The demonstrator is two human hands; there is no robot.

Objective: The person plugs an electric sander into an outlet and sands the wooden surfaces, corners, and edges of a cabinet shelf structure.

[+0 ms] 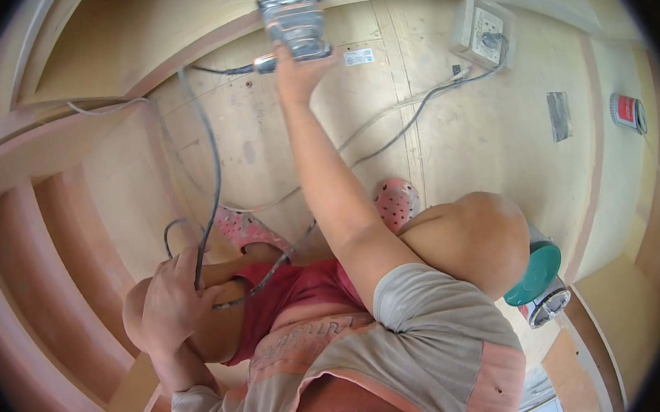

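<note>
My right hand (300, 76) reaches far forward and is closed on an electric sander (296, 21), partly hiding its near end. The sander rests against the pale wooden edge at the top of the view. A dark power cord (213, 149) runs from the sander's left side and curves back toward me. Beside my left knee, my left hand (173, 302) is closed around that cord, and a loop of it stands up above the fingers.
A white socket box (479, 33) with a plugged-in cable (415, 110) stands at upper right. A red-labelled can (627, 113) is at the far right; a green round lid (533, 274) and another can (547, 307) are by my right knee. Wooden compartments (20, 253) line the left.
</note>
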